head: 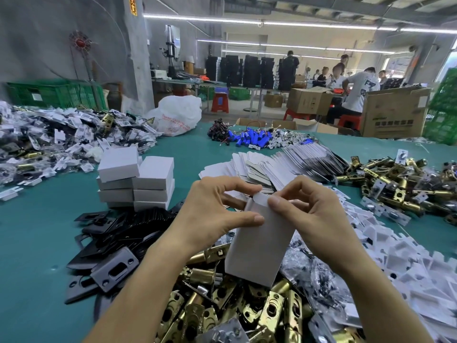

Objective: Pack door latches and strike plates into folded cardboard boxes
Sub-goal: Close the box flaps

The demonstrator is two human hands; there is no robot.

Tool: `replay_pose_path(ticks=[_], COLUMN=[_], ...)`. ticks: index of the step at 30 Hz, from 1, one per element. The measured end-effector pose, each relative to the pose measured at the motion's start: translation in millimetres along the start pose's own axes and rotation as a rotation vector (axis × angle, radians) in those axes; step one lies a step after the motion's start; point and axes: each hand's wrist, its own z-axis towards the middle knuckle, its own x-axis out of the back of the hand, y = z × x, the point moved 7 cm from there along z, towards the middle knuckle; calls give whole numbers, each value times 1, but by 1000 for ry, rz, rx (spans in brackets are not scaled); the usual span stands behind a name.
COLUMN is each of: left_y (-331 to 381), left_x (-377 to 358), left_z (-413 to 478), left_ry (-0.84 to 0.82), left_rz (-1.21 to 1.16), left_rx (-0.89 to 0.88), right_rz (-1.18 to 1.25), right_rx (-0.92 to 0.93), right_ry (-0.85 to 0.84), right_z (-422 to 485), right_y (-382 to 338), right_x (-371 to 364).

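Cardboard box (259, 243), inside hidden, is pinched at its top flap by left hand (210, 214) and right hand (314, 219).

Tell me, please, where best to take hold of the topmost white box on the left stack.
Probably from above, pinching the topmost white box by its near and far walls: it lies flat with its lid bare, while the neighbouring stack crowds its right.

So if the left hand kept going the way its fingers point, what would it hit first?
Probably the right hand: the left hand points across the white cardboard box flap at it, though depth is unclear.
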Motion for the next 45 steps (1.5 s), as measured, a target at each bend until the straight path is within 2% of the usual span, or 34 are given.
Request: replay_pose_path(ticks=[8, 12, 16, 19, 30, 36, 40, 42, 45], left_y=[-2, -2, -9, -13, -10, -12, -16, -23, -28], left_x=[0, -2, 3, 5, 0, -1, -4, -6, -13], left_z=[0, 0, 1, 3, 2, 1, 2, 1, -3], left_ry=[-5, -30, 12, -9, -42, -20, -32, -84, -182], left_rz=[-27, -25, -25, -16, 63, 80, 175, 182, 70], left_rx=[-21, -20, 9, 41, 40, 59, 63, 118, 206], right_rz=[47, 19, -37, 40, 181, 79, 74, 87, 210], right_rx=[-41, -3, 32, 31, -144, -120, -108, -91, -81], right_ry=[-64, -49, -72, -106, -268, -233, -158, -91, 6], right_z=[0, 1, 0, 1, -3, -2, -1, 0, 1], right_y=[6, 6, 7, 7, 21, 24, 24, 20, 14], right_x=[3, 4, -3, -6, -5, -8, -6, -2, 8])
